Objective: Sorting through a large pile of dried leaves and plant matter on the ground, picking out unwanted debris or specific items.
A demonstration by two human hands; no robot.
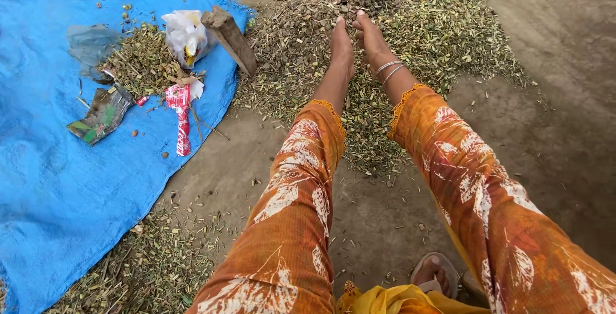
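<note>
Both hands out of view, bare feet point(359, 48) on chaff point(423, 32)

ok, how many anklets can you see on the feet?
2, both silver anklets side by side on the ankle of the foot to the right in the picture. The other ankle is bare. More could be hidden under the orange trouser hems.

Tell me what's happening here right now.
A person sits on bare dirt ground, legs in orange patterned trousers stretched out, feet resting on a spread of chopped plant bits. Neither hand is in view. On a blue tarp to their left lie a wooden block, a white plastic bag, wrappers and a smaller heap of bits.
</note>
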